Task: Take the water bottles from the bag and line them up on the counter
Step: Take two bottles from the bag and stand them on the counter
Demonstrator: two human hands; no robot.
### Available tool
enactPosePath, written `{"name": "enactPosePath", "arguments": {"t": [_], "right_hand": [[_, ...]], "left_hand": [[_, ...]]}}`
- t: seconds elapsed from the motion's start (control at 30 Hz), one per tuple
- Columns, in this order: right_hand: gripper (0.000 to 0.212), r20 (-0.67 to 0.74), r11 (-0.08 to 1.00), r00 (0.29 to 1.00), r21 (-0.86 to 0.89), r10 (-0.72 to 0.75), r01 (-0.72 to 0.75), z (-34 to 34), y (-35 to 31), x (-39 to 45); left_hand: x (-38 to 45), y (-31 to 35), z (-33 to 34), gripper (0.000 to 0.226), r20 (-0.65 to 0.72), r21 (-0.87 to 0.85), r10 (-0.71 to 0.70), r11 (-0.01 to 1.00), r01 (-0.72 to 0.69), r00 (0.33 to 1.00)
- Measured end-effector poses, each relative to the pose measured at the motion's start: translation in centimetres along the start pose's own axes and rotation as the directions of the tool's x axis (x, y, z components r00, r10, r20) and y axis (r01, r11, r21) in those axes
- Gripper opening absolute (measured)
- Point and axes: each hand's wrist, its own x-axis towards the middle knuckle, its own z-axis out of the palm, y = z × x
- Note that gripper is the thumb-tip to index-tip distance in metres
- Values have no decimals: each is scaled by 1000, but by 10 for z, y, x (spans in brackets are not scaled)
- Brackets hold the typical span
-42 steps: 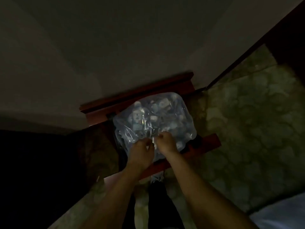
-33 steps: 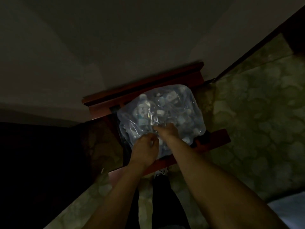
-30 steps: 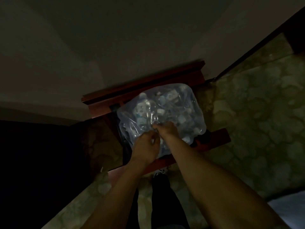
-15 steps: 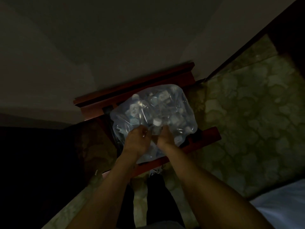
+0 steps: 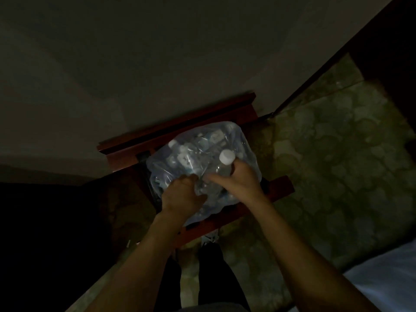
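Observation:
A clear plastic bag (image 5: 198, 149) full of several small water bottles sits on a dark red wooden stand (image 5: 279, 190) in a dim room. My right hand (image 5: 238, 181) grips one clear bottle (image 5: 221, 167) with a white cap, its top risen out of the bag's mouth. My left hand (image 5: 182, 197) holds the bag's plastic at its near edge. The bottle's lower part is hidden behind my fingers and the crumpled plastic.
A pale wall (image 5: 157, 64) rises behind the stand. Patterned green floor (image 5: 337, 165) spreads to the right, with a dark wooden edge (image 5: 315, 82) along the wall. A light cloth surface (image 5: 387, 278) shows at the lower right. My legs (image 5: 209, 273) stand below the stand.
Both hands worked at the bag's mouth and opened it. My right hand reached in and now lifts a white-capped bottle up out of the bag, while the left keeps hold of the plastic.

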Motion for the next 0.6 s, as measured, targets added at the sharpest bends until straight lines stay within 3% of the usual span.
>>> {"name": "enactPosePath", "arguments": {"t": [0.13, 0.23, 0.33, 0.43, 0.47, 0.53, 0.6], "right_hand": [[65, 5, 984, 993, -134, -120, 119, -17, -54, 5], [69, 53, 993, 993, -51, -104, 107, -7, -69, 8], [57, 128, 990, 992, 138, 15, -33, 0, -57, 15], [52, 107, 922, 960, 268, 258, -278, 10, -17, 27], [41, 63, 927, 953, 223, 296, -302, 17, 2, 29], [21, -2, 955, 956, -29, 295, -295, 33, 38, 30], [21, -9, 945, 969, -220, 248, -244, 49, 58, 29]], "left_hand": [[-1, 14, -17, 64, -142, -391, 29, 916, -83, 989], [0, 12, -29, 68, -176, -432, -30, 900, -50, 984], [2, 0, -39, 70, -106, -348, -116, 935, 72, 988], [-4, -14, -44, 64, -83, -337, -188, 930, 150, 979], [-7, -19, -43, 64, -69, -365, -205, 916, 167, 976], [-15, -30, -39, 59, -52, -448, -235, 874, 188, 971], [-22, -40, -34, 53, -52, -492, -262, 847, 203, 964]]}}
